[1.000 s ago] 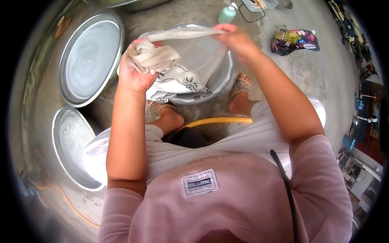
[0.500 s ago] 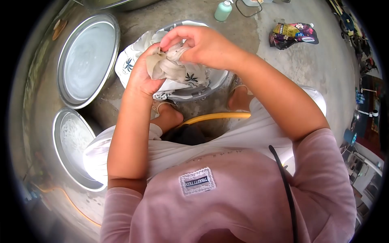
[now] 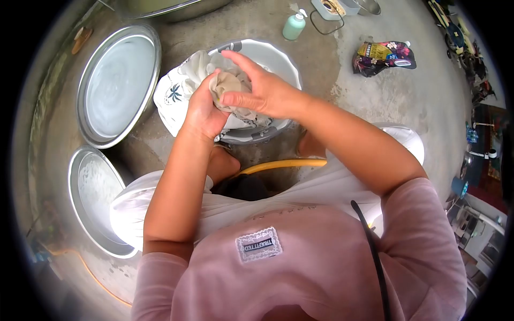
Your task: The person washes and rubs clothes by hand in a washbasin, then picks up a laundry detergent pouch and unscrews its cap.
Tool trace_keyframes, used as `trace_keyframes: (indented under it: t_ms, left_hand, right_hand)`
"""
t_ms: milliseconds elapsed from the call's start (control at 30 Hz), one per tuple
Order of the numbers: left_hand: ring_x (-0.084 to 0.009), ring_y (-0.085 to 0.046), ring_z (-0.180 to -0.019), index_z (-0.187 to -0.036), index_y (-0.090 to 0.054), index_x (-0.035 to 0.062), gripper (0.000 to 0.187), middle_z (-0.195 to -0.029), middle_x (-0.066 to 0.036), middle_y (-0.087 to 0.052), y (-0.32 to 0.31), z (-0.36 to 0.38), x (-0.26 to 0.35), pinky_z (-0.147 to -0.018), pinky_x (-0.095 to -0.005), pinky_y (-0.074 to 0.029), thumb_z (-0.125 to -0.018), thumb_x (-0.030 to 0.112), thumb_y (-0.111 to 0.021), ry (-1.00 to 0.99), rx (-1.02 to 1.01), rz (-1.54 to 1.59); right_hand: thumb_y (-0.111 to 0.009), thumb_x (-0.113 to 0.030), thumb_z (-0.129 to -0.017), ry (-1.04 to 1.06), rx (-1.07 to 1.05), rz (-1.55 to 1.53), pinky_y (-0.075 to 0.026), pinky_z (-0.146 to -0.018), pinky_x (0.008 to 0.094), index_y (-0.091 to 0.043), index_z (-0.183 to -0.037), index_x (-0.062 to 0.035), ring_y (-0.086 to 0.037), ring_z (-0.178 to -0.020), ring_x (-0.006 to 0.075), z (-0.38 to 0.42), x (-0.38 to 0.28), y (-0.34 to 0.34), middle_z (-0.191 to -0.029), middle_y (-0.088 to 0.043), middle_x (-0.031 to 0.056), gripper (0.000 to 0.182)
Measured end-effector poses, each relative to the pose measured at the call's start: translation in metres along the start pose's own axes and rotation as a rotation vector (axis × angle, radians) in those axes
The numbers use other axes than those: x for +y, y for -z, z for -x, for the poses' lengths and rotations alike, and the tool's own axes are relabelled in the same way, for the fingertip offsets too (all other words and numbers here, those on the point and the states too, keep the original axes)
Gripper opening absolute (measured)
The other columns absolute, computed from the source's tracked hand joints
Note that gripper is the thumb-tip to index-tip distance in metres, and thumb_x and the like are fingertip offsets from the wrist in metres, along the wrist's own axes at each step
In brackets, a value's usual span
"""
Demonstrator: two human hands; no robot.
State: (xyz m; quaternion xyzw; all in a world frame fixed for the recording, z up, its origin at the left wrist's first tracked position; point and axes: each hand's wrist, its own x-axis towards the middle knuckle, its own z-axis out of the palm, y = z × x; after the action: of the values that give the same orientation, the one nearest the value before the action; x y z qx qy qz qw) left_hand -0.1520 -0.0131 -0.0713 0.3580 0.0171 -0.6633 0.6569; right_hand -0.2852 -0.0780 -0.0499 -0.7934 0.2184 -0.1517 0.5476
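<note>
My left hand (image 3: pixel 201 112) grips a bunched beige cloth (image 3: pixel 227 83) from below. My right hand (image 3: pixel 257 91) presses on the same bundle from the right side and above, fingers wrapped around it. Both hands hover over a white plastic basin (image 3: pixel 278 56) on the concrete floor. A white garment with a dark leaf print (image 3: pixel 176 91) hangs out of the basin over its left rim.
Two round metal basins of water sit at the left, one farther off (image 3: pixel 118 80), one nearer (image 3: pixel 93 198). A yellow hose (image 3: pixel 284 165) runs between my feet. A green soap bottle (image 3: pixel 293 25) and a colourful detergent pouch (image 3: pixel 383 56) lie beyond the basin.
The cloth was stretched wide between both hands a second ago. My right hand came in to the left, and the cloth is now gathered into a tight ball between both hands.
</note>
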Motion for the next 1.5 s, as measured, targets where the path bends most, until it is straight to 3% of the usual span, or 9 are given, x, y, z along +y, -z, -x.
trace_keyframes:
  t_ms: [167,367,467,567,700,900,1033,1300,1500]
  left_hand:
    - [-0.0249,-0.049,-0.113,-0.125,-0.044,0.0042,0.050,-0.125,-0.011,-0.049,-0.004,0.004,-0.020,-0.096,-0.0401,-0.040,-0.096,0.044,-0.037,-0.008,-0.079,-0.047]
    - [-0.0194,-0.050,-0.110,-0.132,-0.041,0.0031,0.057,-0.127,-0.011,-0.048,0.001,-0.008,-0.017,-0.093,-0.0355,-0.041,-0.089,0.036,-0.059,0.067,-0.045,-0.463]
    - [-0.0294,-0.040,-0.126,-0.136,-0.036,0.0045,0.068,-0.135,-0.018,-0.042,0.006,-0.029,-0.015,-0.102,-0.0375,-0.034,-0.083,0.035,-0.065,-0.695,0.063,-1.414]
    - [-0.0350,-0.032,-0.131,-0.138,-0.034,0.0058,0.077,-0.137,-0.020,-0.039,0.028,-0.063,-0.036,-0.107,-0.0409,-0.027,-0.080,0.045,-0.065,-0.837,-0.176,-1.834]
    - [-0.0349,-0.029,-0.133,-0.140,-0.030,0.0076,0.093,-0.138,-0.019,-0.039,0.053,-0.097,-0.049,-0.110,-0.0469,-0.020,-0.070,0.059,-0.065,-0.654,-0.307,-2.077]
    - [-0.0351,-0.026,-0.134,-0.142,-0.026,0.0080,0.102,-0.142,-0.019,-0.032,0.096,-0.149,-0.085,-0.111,-0.0476,-0.015,-0.066,0.065,-0.063,-0.500,-0.238,-2.502]
    - [-0.0356,-0.022,-0.135,-0.144,-0.021,0.0086,0.106,-0.145,-0.019,-0.025,0.122,-0.179,-0.097,-0.112,-0.0468,-0.013,-0.065,0.064,-0.065,-0.385,-0.181,-2.559]
    - [-0.0326,-0.026,-0.132,-0.142,-0.025,0.0064,0.095,-0.145,-0.015,-0.025,0.144,-0.220,-0.096,-0.110,-0.0460,-0.018,-0.071,0.055,-0.066,-0.132,-0.036,-2.587]
    - [-0.0316,-0.041,-0.119,-0.136,-0.035,0.0072,0.074,-0.128,-0.017,-0.044,0.136,-0.215,-0.078,-0.101,-0.0444,-0.034,-0.080,0.046,-0.063,-0.223,0.054,-1.675]
  right_hand:
    - [-0.070,-0.035,-0.080,0.026,0.042,0.286,-0.035,-0.100,0.0381,-0.040,-0.134,-0.0145,-0.042,-0.122,0.0335,0.008,0.027,-0.005,-0.130,-0.043,0.0219,0.066]
    - [-0.056,-0.019,-0.082,-0.573,0.307,-0.515,-0.040,-0.097,0.0363,-0.042,-0.129,0.0021,-0.050,-0.114,0.0323,-0.001,0.073,0.022,-0.119,-0.053,0.0241,0.053]
    - [-0.053,-0.021,-0.082,-0.613,0.246,-0.187,-0.041,-0.094,0.0323,-0.042,-0.129,0.0060,-0.054,-0.109,0.0277,0.010,0.101,0.017,-0.118,-0.055,0.0220,0.055]
    - [-0.052,-0.027,-0.081,-0.629,0.097,0.049,-0.040,-0.093,0.0295,-0.040,-0.132,0.0073,-0.055,-0.106,0.0251,0.006,0.117,0.018,-0.119,-0.055,0.0216,0.062]
    - [-0.052,-0.025,-0.079,-0.669,0.129,-0.240,-0.042,-0.091,0.0333,-0.044,-0.129,0.0040,-0.056,-0.106,0.0330,-0.013,0.154,0.026,-0.117,-0.056,0.0224,0.058]
    - [-0.057,-0.030,-0.084,-0.342,0.283,0.436,-0.043,-0.091,0.0398,-0.054,-0.117,-0.0086,-0.050,-0.108,0.0363,-0.021,0.241,0.010,-0.130,-0.045,0.0177,0.039]
    - [-0.057,-0.031,-0.086,-0.237,0.436,0.857,-0.042,-0.093,0.0434,-0.053,-0.121,-0.0147,-0.045,-0.113,0.0377,-0.037,0.267,-0.014,-0.135,-0.039,0.0155,0.039]
    - [-0.050,-0.041,-0.089,-0.434,-0.213,0.582,-0.042,-0.092,0.0430,-0.047,-0.129,-0.0146,-0.049,-0.114,0.0342,-0.084,0.328,-0.006,-0.125,-0.052,0.0169,0.048]
    - [-0.053,-0.033,-0.088,-0.514,0.223,0.401,-0.043,-0.088,0.0419,-0.056,-0.116,-0.0077,-0.057,-0.102,0.0336,-0.088,0.304,0.000,-0.111,-0.061,0.0172,0.038]
